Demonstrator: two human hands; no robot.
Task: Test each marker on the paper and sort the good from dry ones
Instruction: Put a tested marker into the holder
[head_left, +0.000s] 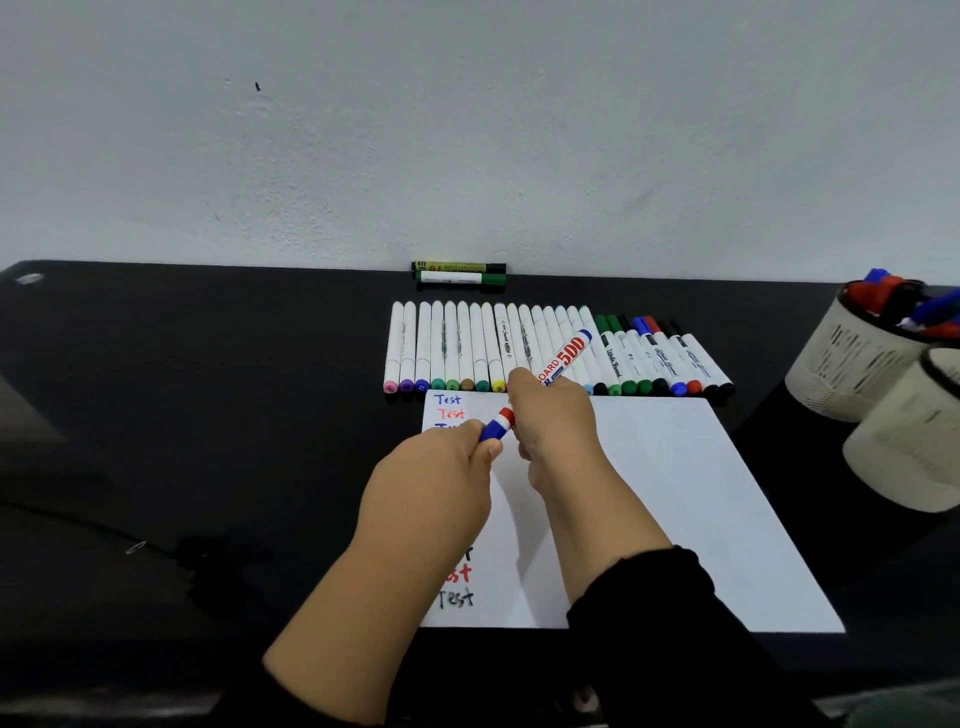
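Over the paper (649, 493) on the black bench (208, 415), the right hand (556, 421) grips a whiteboard marker (569, 356) while left-hand (441, 478) fingers (475, 434) pinch its blue cap (497, 425).

Both hands (431, 467) (558, 421) gripping whiteboard marker (566, 356) and cap (497, 423) above paper (675, 493).

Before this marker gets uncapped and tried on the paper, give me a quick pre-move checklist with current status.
1. Right hand grips the whiteboard marker barrel: ok.
2. Left hand pinches the blue cap: ok.
3. Cap off, tip exposed: not ok, cap looks still seated.
4. Blank space on the paper for a new mark: ok.
5. Sorted row of markers undisturbed by the hands: ok.
6. Marker's ink good: cannot tell.
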